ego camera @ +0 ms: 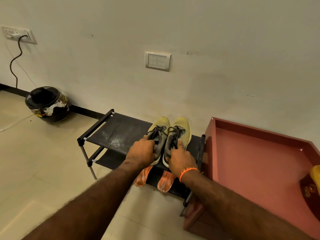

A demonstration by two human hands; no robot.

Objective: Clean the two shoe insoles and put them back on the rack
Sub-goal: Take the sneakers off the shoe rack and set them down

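Note:
Two orange insoles lie on the lower shelf of a black rack (pixel 110 129): the left insole (pixel 142 177) and the right insole (pixel 165 182) both stick out past the shelf's front edge. On the top shelf stands a pair of yellow-and-grey shoes. My left hand (pixel 141 153) grips the collar of the left shoe (pixel 159 129). My right hand (pixel 181 160), an orange band on its wrist, grips the collar of the right shoe (pixel 180 130). My arms hide the insoles' far ends.
A red-brown cabinet top with a raised rim (pixel 256 161) stands against the rack's right side, with a yellow and maroon object (pixel 311 189) at its edge. A helmet (pixel 47 103) sits on the tiled floor at left. A switch plate (pixel 158 60) is on the wall.

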